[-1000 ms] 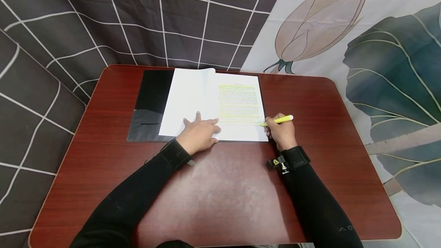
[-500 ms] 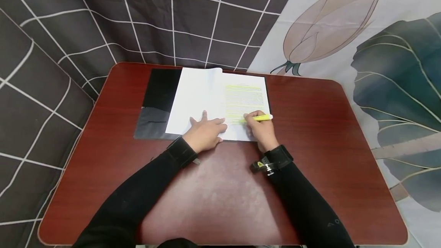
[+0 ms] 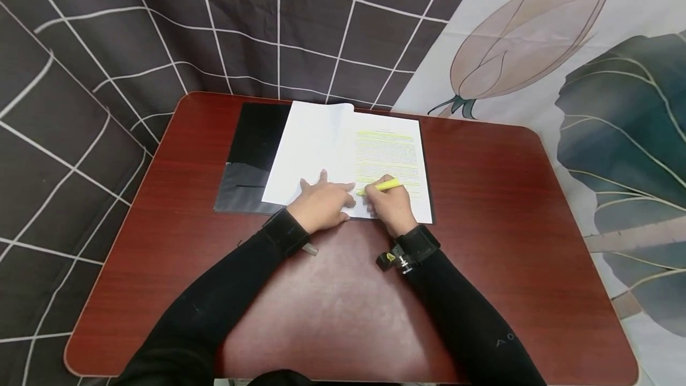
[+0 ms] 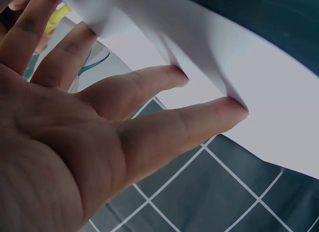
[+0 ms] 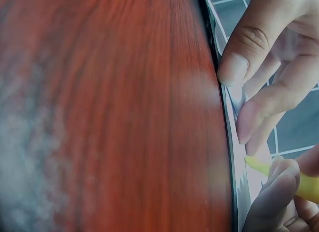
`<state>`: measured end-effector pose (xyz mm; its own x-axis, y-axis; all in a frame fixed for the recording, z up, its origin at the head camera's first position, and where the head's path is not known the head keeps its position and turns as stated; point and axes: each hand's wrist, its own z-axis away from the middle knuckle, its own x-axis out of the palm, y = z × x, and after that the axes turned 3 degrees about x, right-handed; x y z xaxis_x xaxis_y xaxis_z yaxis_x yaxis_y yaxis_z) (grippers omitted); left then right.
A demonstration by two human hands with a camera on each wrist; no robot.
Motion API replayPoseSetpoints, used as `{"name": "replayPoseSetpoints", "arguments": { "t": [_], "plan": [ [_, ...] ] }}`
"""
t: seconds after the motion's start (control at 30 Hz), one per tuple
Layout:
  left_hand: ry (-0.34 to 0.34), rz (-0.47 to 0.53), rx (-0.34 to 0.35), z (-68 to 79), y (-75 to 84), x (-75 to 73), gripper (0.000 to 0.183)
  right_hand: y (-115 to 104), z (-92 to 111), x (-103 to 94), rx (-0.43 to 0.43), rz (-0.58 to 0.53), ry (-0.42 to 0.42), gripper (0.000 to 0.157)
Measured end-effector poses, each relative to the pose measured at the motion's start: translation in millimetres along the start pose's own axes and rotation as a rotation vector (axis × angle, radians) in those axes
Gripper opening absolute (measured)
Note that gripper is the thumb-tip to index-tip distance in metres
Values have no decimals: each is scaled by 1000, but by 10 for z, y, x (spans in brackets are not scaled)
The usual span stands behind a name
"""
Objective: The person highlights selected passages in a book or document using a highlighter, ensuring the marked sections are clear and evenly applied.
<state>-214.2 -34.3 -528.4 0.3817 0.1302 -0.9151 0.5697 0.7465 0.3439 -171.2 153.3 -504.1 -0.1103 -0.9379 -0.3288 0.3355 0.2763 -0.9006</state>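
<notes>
A yellow highlighter is pinched in my right hand, its tip at the lower left of the printed page. Yellow marking runs across many of the text lines. My left hand rests with fingers spread on the lower part of the blank left-hand sheet, close beside the right hand. In the left wrist view the left fingertips press on white paper. The right wrist view has the highlighter between the right fingers, near the left hand. The right hand covers part of the lower page.
Both sheets lie in an opened black folder near the back of the red-brown wooden table. A dark gridded curtain hangs behind and to the left. A floral cloth hangs at the right.
My right hand has gone from the printed page's right edge leftward across it with the highlighter, ending near the left hand. The left hand stays on the paper; the head view has shifted slightly.
</notes>
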Motion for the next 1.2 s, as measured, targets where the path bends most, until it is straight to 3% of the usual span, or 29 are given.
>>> {"name": "replayPoseSetpoints", "arguments": {
  "t": [0.33, 0.47, 0.77, 1.0, 1.2],
  "plan": [
    [-10, 15, -7, 9, 86, -33, 39, 13, 2, -41, -10, -7, -11, 9],
    [-14, 30, -9, 112, 185, -166, 38, 10, 10, -58, 4, 12, 8, 9],
    [-15, 14, -17, 39, 114, -65, 38, 31, 20, -126, 12, 4, 18, 10],
    [-31, 66, -26, 193, 257, -297, 38, 41, 15, -200, 36, 8, 30, 10],
    [-13, 42, -23, 163, 196, -215, 38, 60, 3, -257, 50, -12, 22, 8]
  ]
}}
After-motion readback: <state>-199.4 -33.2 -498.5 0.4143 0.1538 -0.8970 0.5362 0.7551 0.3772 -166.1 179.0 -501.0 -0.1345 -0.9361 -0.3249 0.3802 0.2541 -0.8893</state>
